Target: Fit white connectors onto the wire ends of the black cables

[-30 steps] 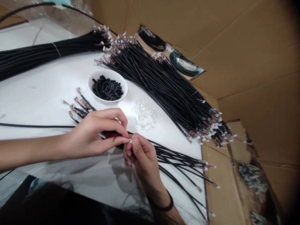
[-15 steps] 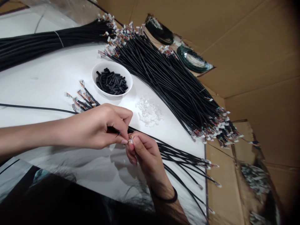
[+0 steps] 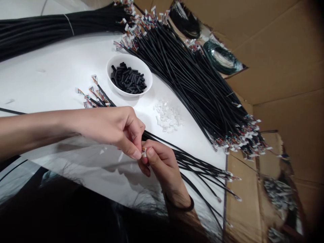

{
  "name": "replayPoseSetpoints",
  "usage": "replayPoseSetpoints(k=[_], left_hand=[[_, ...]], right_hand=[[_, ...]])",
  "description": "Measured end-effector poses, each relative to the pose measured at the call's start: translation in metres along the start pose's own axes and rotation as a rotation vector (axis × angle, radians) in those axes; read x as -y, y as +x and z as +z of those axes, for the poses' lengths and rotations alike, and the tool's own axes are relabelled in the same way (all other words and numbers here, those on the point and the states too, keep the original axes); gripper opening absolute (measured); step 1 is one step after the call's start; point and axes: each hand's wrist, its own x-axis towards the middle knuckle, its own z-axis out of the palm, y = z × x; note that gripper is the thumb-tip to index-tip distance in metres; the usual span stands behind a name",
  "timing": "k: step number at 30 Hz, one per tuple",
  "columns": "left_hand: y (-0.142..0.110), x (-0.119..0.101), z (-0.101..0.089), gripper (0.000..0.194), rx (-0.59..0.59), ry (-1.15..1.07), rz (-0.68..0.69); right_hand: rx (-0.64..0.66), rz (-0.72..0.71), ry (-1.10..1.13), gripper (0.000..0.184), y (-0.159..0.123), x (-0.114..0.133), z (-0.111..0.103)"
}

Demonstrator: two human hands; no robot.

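Note:
My right hand (image 3: 163, 165), with a dark band round the wrist, pinches a small white connector (image 3: 144, 153) between thumb and fingers. Thin coloured wires run into that connector. From the left, my left hand (image 3: 123, 131) meets it, thumb and forefinger closed on the wires at the connector's edge; the fingertips hide the exact grip. Beneath and beyond both hands lie several black cables (image 3: 199, 165) whose ends carry small connectors. More wired cable ends (image 3: 97, 96) stick out behind my left hand.
A white bowl (image 3: 110, 82) holds short black tubing pieces. Right of it lies a pile of small white connectors (image 3: 168, 116). Large bundles of black cables (image 3: 187, 84) cover the far side of the white table (image 3: 63, 74). Cardboard (image 3: 286, 60) stands along the right.
My left hand has turned slightly and its fingers are curled closer over the wires. The right hand keeps hold of the connector. The whole view has shifted a little.

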Motion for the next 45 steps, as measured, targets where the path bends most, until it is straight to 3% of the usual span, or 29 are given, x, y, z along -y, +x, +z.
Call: replayPoseSetpoints(k=[6, 16, 21, 25, 29, 32, 38, 45], left_hand=[[0.004, 0.004, -0.003, 0.009, 0.041, -0.022, -0.077], [0.002, 0.016, 0.003, 0.012, -0.017, -0.054, 0.114], [0.000, 0.017, 0.005, 0.012, -0.036, -0.026, 0.044], [-0.001, 0.017, 0.007, 0.013, -0.082, -0.004, 0.065], [-0.001, 0.013, 0.005, 0.012, -0.039, -0.020, -0.013], [-0.001, 0.011, 0.003, 0.013, -0.078, 0.062, 0.017], [0.000, 0.008, -0.001, 0.011, -0.151, 0.230, 0.082], [0.002, 0.006, 0.005, 0.005, -0.284, 0.289, 0.289]], right_hand=[[-0.006, -0.034, -0.061, 0.036, 0.000, -0.001, 0.001], [-0.021, -0.064, -0.196, 0.037, 0.000, -0.001, 0.001], [-0.006, -0.105, -0.262, 0.035, 0.000, 0.000, 0.001], [-0.013, -0.150, -0.358, 0.036, 0.000, 0.001, 0.000], [-0.045, -0.200, -0.458, 0.034, 0.000, 0.003, 0.001], [-0.084, -0.217, -0.503, 0.033, -0.001, 0.004, 0.002], [-0.165, -0.165, -0.362, 0.035, -0.001, 0.002, 0.001], [-0.230, -0.098, 0.003, 0.034, 0.002, -0.002, 0.004]])
